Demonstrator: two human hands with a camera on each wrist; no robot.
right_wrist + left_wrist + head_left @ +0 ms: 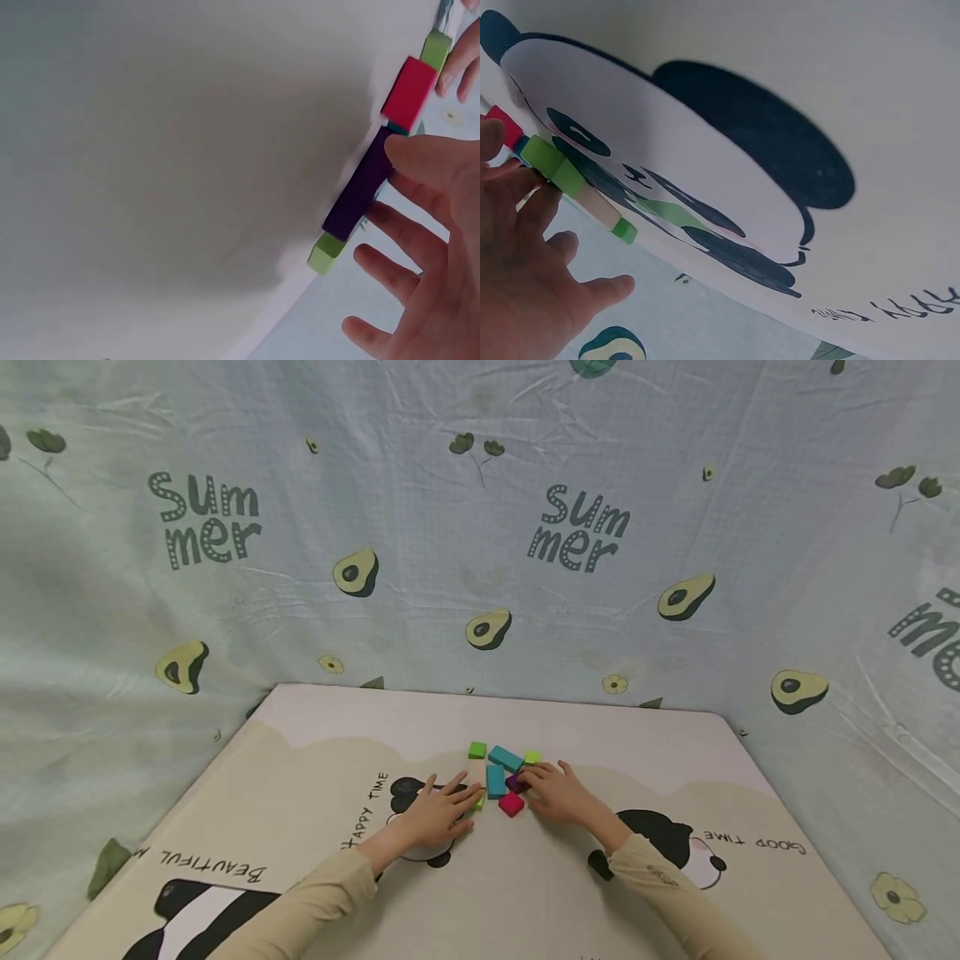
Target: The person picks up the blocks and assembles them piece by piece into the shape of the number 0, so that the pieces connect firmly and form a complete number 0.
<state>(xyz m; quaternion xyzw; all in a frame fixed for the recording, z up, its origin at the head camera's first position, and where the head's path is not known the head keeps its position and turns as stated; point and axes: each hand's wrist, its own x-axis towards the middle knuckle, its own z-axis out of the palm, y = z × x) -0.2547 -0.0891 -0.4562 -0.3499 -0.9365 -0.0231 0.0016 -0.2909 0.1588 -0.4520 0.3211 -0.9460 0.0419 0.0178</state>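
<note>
Small coloured blocks lie clustered between the two hands in the head view. My right hand (558, 793) pinches a purple block (358, 184) between thumb and forefinger, its other fingers spread. Beside that block are a red block (512, 804) and a lime green block (532, 757). On the other side, my left hand (438, 814) has its fingers spread, their tips at a green block (551, 161) and a pale block (477, 770). Two blue blocks (496, 782) sit in the middle of the cluster. Another green block (477, 749) is at the far end of the pale one.
The table has a cream cover (480, 893) printed with pandas and lettering. Its far edge lies just beyond the blocks. A pale curtain (420, 527) with avocado prints hangs behind and along both sides.
</note>
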